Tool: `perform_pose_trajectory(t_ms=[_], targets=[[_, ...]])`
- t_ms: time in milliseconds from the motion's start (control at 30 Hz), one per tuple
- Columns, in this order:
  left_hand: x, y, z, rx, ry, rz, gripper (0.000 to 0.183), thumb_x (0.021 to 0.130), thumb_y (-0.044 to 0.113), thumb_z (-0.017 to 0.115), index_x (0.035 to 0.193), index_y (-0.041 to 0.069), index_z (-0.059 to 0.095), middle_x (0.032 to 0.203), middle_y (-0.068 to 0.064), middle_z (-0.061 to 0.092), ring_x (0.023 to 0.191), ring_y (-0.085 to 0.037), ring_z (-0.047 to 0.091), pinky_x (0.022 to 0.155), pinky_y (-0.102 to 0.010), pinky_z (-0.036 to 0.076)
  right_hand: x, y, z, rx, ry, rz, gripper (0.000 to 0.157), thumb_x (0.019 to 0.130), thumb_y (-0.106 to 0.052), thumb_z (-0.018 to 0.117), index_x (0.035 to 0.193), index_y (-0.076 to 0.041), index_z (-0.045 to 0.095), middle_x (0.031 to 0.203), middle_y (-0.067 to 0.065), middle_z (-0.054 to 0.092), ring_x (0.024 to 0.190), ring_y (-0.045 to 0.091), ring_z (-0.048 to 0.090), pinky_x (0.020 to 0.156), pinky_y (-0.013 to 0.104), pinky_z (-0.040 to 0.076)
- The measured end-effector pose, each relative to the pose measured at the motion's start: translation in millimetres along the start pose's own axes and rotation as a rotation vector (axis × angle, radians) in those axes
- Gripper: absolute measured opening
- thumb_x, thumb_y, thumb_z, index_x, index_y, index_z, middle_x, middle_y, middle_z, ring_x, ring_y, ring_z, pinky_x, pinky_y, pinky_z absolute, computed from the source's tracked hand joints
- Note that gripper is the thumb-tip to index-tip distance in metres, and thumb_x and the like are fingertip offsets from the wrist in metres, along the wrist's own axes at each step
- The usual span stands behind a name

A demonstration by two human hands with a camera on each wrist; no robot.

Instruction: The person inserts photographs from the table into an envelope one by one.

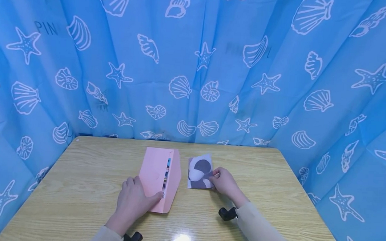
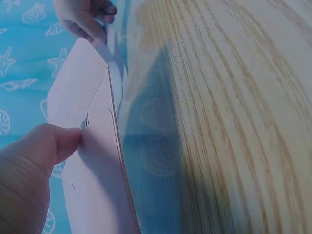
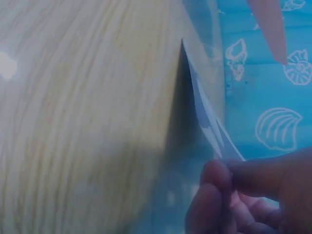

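A pink envelope (image 1: 154,165) lies on the left half of the table, its flap (image 1: 175,178) turned out to the right. Colourful printed contents (image 1: 166,173) show as a narrow strip in its opening. My left hand (image 1: 134,201) holds the envelope near its lower part, thumb (image 2: 68,141) pressing on it by the opening and fingers at its left edge. To the right, my right hand (image 1: 225,184) pinches a square grey-and-white printed card (image 1: 197,171) between thumb and fingers at its right edge. The card (image 3: 209,117) stands tilted, edge-on, in the right wrist view.
Both hands work over a glossy wood-grain table (image 1: 95,173). A blue curtain (image 1: 183,61) with white shells and starfish hangs behind the table and along its sides. Black camera mounts (image 1: 228,213) sit on both wrists.
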State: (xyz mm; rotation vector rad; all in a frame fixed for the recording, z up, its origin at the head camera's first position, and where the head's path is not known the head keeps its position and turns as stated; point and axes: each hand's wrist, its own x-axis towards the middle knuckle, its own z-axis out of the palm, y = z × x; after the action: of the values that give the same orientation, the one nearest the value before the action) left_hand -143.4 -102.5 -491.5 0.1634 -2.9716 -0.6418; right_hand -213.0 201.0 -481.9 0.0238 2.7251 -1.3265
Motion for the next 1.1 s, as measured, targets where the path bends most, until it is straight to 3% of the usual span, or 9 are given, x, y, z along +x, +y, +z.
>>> perform_pose_trajectory(t_ms=[200,367,700,933,1100], targets=[[0.4,0.1,0.4,-0.003,0.006,0.014,0.106,0.067,0.073,0.068,0.121,-0.016,0.047,0.096,-0.021,0.049,0.085,-0.03,0.045,0.064,-0.042,0.044,5.7,0.5,-1.9,0.129,0.081,-0.079,0.019,0.094,-0.007,0.06,0.109,0.003,0.055,0.08,0.011,0.059,0.066,0.027,0.063,0.057,0.033,0.051],[0.5,0.6,1.4,-0.005,-0.005,0.019,0.108,0.067,0.074,0.068,0.123,-0.016,0.046,0.098,-0.022,0.05,0.086,-0.031,0.045,0.066,-0.043,0.045,7.6,-2.5,-2.3,0.249,0.147,-0.084,0.021,0.096,-0.008,0.059,0.113,0.001,0.053,0.089,0.013,0.057,0.067,0.024,0.064,0.065,0.038,0.055],[-0.3,0.6,2.6,0.008,-0.008,0.029,0.108,0.068,0.074,0.067,0.123,-0.016,0.046,0.1,-0.022,0.05,0.088,-0.031,0.044,0.068,-0.043,0.045,0.9,-22.2,-3.8,0.408,0.251,-0.164,0.023,0.096,-0.01,0.06,0.114,0.003,0.053,0.096,0.019,0.058,0.072,0.023,0.067,0.067,0.034,0.056],[-1.5,1.2,2.5,0.007,-0.004,0.025,0.108,0.068,0.073,0.068,0.126,-0.015,0.044,0.104,-0.023,0.05,0.09,-0.032,0.045,0.07,-0.044,0.046,-6.1,-38.3,0.0,0.521,0.274,-0.226,0.026,0.095,-0.008,0.06,0.116,0.005,0.052,0.095,0.02,0.058,0.073,0.026,0.066,0.066,0.034,0.056],[-2.0,1.9,2.2,0.002,-0.004,0.02,0.108,0.068,0.072,0.068,0.128,-0.014,0.043,0.105,-0.024,0.05,0.091,-0.033,0.046,0.072,-0.046,0.047,-16.2,-55.8,2.1,0.551,0.225,-0.243,0.027,0.094,-0.002,0.06,0.116,0.009,0.051,0.094,0.021,0.058,0.071,0.028,0.065,0.065,0.036,0.056]])
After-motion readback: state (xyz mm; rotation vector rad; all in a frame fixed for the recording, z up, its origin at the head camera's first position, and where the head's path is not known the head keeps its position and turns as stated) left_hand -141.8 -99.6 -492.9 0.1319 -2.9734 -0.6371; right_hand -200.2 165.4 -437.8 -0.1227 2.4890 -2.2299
